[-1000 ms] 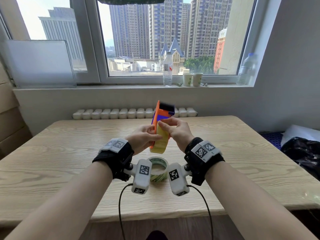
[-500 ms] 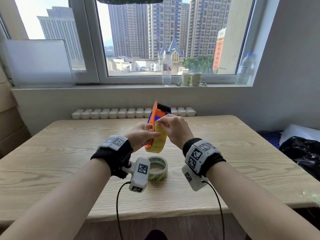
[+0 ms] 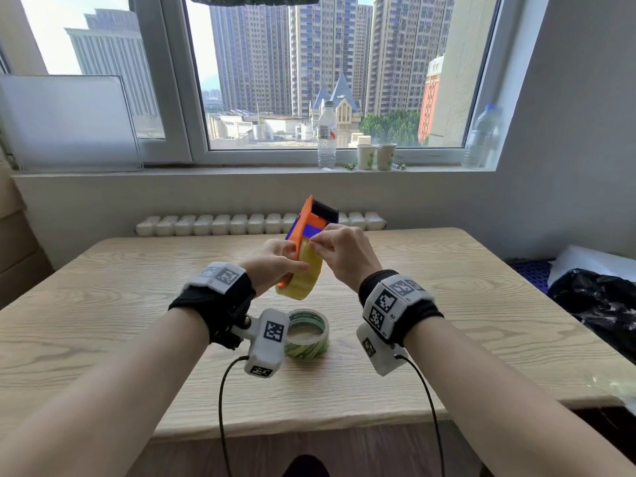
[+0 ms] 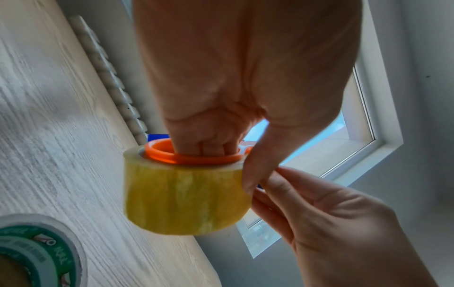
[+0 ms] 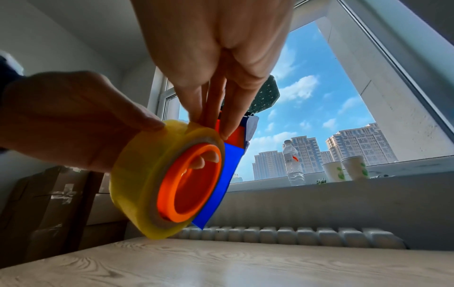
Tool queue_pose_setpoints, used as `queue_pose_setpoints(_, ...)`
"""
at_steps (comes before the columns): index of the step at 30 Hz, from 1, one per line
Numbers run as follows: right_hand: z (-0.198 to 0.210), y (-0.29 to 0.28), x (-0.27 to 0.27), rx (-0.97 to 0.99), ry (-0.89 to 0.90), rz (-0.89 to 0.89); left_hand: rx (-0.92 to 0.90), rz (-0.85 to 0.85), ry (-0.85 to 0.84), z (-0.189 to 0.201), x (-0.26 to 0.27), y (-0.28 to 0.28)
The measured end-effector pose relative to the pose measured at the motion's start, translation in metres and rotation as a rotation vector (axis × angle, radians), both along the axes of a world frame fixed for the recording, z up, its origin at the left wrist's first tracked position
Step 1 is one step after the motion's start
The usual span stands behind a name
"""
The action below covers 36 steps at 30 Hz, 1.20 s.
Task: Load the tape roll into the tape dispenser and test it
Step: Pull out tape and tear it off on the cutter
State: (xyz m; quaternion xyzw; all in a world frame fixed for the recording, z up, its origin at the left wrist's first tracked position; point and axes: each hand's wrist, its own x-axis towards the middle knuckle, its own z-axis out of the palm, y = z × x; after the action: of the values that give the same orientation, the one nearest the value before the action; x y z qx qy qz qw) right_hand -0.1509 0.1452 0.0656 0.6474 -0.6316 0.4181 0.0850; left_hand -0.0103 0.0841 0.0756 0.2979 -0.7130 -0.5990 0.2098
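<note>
I hold an orange tape dispenser (image 3: 307, 220) with a blue plate (image 5: 222, 186) upright above the table's middle. A yellow-clear tape roll (image 3: 303, 278) sits on its orange hub (image 5: 190, 184). My left hand (image 3: 292, 261) grips it: fingers curl inside the hub (image 4: 194, 155) and the thumb lies on the roll's (image 4: 184, 198) outer face. My right hand (image 3: 318, 239) pinches the tape's loose end at the top of the roll (image 5: 137, 184), just below the blue plate. In the right wrist view its fingertips (image 5: 228, 132) close on a thin lifted flap.
A second roll, green-printed (image 3: 306, 333), lies flat on the wooden table (image 3: 464, 304) below my wrists. A water bottle (image 3: 326, 136) and two paper cups (image 3: 375, 156) stand on the window sill. A black bag (image 3: 599, 304) sits off the table's right edge.
My right wrist has rolled outward while its fingertips stay at the top of the roll. The dispenser has tipped slightly left. The left hand's grip is unchanged.
</note>
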Motion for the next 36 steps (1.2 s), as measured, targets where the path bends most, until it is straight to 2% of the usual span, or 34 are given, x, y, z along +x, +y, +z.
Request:
queue_pose_setpoints(4,-0.005,-0.002,-0.003,0.039,0.027,-0.061,-0.018,-0.004,-0.01,0.001,0.002,0.007)
queue_pose_setpoints(10,0.004,0.001,-0.009,0.086,-0.042,0.033,-0.019,0.005,-0.014,0.004,0.002,0.005)
queue_pose_setpoints(15,0.007,0.001,-0.008,0.094,0.029,0.047,-0.045,0.023,-0.019,0.005,-0.002,0.004)
queue_pose_setpoints(21,0.012,-0.001,-0.005,0.049,0.092,-0.066,-0.041,0.016,0.022,0.006,-0.004,0.01)
queue_pose_setpoints(27,0.016,0.002,-0.006,0.105,0.072,0.038,-0.042,0.067,0.029,0.007,-0.004,0.006)
queue_pose_setpoints(29,0.015,0.002,-0.005,0.078,0.16,0.019,-0.06,0.076,0.016,0.008,-0.005,0.005)
queue_pose_setpoints(32,0.018,0.006,0.002,0.079,0.418,-0.063,-0.082,0.097,0.007,0.007,-0.007,0.005)
queue_pose_setpoints(36,0.022,0.01,0.006,0.093,0.578,-0.118,-0.083,0.069,0.011,0.006,-0.01,0.01)
